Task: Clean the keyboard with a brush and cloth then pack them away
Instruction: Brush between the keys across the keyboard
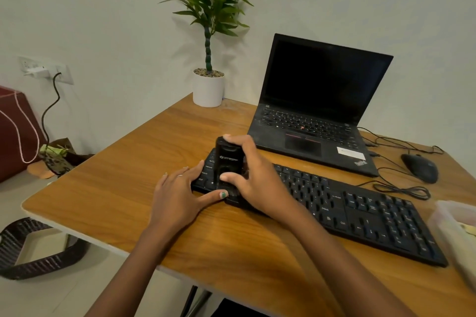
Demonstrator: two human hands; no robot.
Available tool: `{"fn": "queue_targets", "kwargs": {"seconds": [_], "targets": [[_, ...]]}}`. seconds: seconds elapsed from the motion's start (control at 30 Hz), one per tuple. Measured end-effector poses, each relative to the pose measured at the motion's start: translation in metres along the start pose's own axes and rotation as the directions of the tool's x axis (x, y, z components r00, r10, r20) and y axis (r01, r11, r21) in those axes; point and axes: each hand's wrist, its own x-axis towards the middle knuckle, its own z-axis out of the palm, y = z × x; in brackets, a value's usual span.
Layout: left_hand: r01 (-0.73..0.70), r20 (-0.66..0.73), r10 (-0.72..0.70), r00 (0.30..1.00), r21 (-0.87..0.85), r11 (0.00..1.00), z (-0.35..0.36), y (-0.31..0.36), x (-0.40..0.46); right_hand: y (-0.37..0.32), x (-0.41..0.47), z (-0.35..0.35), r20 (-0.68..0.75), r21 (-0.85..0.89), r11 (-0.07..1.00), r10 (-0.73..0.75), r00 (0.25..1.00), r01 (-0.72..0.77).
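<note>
A black keyboard point(360, 211) lies slantwise on the wooden desk point(144, 162). My right hand point(257, 177) grips a black block-shaped brush point(228, 162) and holds it upright on the keyboard's left end, thumb on its near side, fingers over its top. My left hand point(180, 193) rests flat on the desk at the keyboard's left edge; its fingers and thumb are straight and touch the keyboard's corner. The brush's bristles are hidden against the keys. No cloth is clearly visible.
An open black laptop point(316, 108) stands behind the keyboard. A black mouse point(419, 167) with coiled cables lies at the right. A translucent plastic container point(456, 229) sits at the right edge. A potted plant point(208, 85) stands at the desk's far corner.
</note>
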Motion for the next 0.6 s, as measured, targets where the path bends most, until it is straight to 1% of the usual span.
{"fn": "queue_targets", "kwargs": {"seconds": [0.07,0.2,0.33,0.43,0.5,0.6], "targets": [[-0.003,-0.011,0.003,1.000,-0.003,1.000,0.001,-0.001,0.000,-0.002,-0.001,-0.005,0.016,0.003,1.000,0.005,1.000,-0.005],[0.015,-0.007,-0.015,1.000,-0.007,1.000,-0.001,0.002,0.000,0.019,-0.036,-0.058,0.054,0.038,0.990,0.132,0.990,-0.134],[0.033,-0.002,-0.033,0.999,0.002,0.999,-0.002,0.004,-0.001,0.046,-0.096,-0.129,-0.017,0.056,0.954,0.296,0.955,-0.294],[0.039,0.011,-0.039,0.999,0.000,0.999,-0.003,0.006,0.000,0.056,-0.127,-0.160,-0.108,0.045,0.924,0.383,0.918,-0.380],[0.044,0.025,-0.044,0.999,0.006,0.999,-0.004,0.007,0.000,0.057,-0.130,-0.162,-0.149,0.047,0.920,0.391,0.908,-0.389],[0.042,0.035,-0.042,0.999,0.002,0.999,-0.005,0.008,-0.001,0.046,-0.111,-0.139,-0.142,0.055,0.947,0.322,0.936,-0.318]]}}
